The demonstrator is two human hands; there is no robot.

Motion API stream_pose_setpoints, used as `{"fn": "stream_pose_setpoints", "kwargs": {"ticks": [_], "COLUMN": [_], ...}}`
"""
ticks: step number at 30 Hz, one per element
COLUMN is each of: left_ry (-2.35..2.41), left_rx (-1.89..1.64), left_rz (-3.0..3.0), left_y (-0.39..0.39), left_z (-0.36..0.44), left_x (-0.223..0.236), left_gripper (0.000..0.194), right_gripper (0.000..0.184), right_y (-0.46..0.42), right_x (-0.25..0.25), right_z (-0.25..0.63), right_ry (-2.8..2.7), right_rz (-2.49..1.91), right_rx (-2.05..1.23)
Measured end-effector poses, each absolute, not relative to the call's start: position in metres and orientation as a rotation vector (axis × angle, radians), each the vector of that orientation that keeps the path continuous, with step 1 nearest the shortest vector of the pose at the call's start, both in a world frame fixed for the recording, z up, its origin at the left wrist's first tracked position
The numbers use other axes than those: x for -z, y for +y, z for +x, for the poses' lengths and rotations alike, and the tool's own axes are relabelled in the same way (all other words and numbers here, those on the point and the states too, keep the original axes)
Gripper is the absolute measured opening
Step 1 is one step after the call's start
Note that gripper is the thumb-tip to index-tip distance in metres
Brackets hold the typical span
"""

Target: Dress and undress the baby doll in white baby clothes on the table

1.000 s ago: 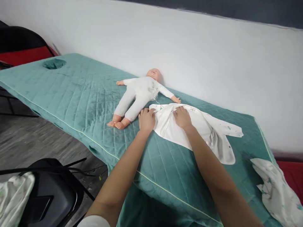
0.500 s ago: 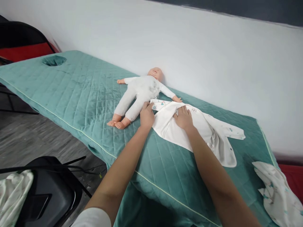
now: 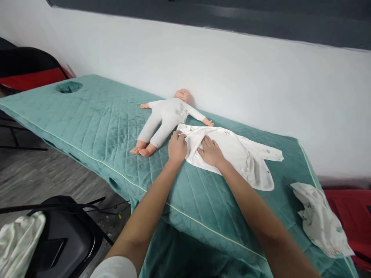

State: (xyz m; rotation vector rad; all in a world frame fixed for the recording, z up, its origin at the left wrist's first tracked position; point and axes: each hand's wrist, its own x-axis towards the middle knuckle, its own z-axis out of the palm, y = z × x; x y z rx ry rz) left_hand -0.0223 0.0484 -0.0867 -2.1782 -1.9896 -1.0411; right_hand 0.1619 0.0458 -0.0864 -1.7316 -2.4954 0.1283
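A white baby shirt (image 3: 232, 152) lies spread on the green quilted bed cover, with small coloured prints on its sleeves and a label near the neck. My left hand (image 3: 177, 147) is at its left edge beside the cuff, fingers curled onto the cloth; the fingertips are partly hidden. Flat on the middle of the shirt rests my right hand (image 3: 213, 152), its fingers stretched out. A baby doll (image 3: 166, 116) with a white cloth body lies on its back just left of the shirt, arms spread and head toward the wall.
The green bed (image 3: 110, 116) stands against a white wall and has a round hole (image 3: 68, 87) at its far left. A crumpled printed cloth (image 3: 321, 220) lies at the right end. Below left is a black chair (image 3: 72, 239) with another cloth (image 3: 20, 243). Red-and-black chairs flank the bed.
The view has shifted, so the bed and its contents appear slightly further left. My right hand has slid a little toward my left hand across the shirt. The doll lies as before.
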Motion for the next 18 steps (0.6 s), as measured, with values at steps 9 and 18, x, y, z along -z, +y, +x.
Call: {"fn": "stream_pose_setpoints", "kwargs": {"ticks": [9,18], "left_ry": [-1.85,-1.764], "left_rx": [1.055,1.337], "left_rz": [-2.298,-2.38], "left_y": [0.028,-0.06], "left_z": [-0.023,-0.05], "left_x": [0.092,0.06], "left_gripper": [0.03,0.031], "right_gripper": [0.069,0.067], "right_y": [-0.025,-0.021], "right_x": [0.083,0.08], "right_z": [0.166,0.213], "right_ry": [-2.679,-2.402], "right_rz": [-1.343,-1.719], "right_rx": [-0.16,-0.242]}}
